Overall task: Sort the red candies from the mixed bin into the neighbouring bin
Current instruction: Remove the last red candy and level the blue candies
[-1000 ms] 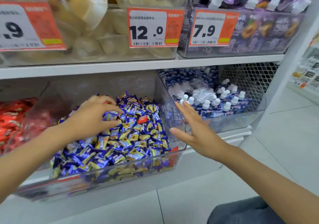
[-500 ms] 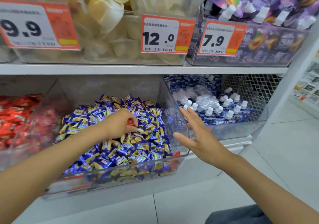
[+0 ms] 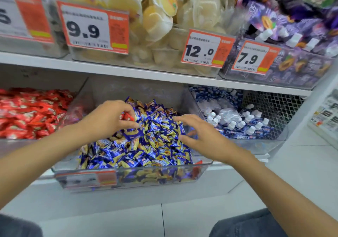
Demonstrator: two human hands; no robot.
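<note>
Our left hand [image 3: 108, 118] pinches one red candy [image 3: 126, 117] with finger and thumb, right on top of the blue candies [image 3: 146, 145] in the mixed bin [image 3: 113, 92], so we should hold tight and lift straight up so no blue ones come too. Then we carry it left to the red bin [image 3: 22, 145] beside it and let go only over the other red ones. Our right hand [image 3: 199, 132] holds nothing, fingers spread over the blue candies, ready to push them aside.
</note>
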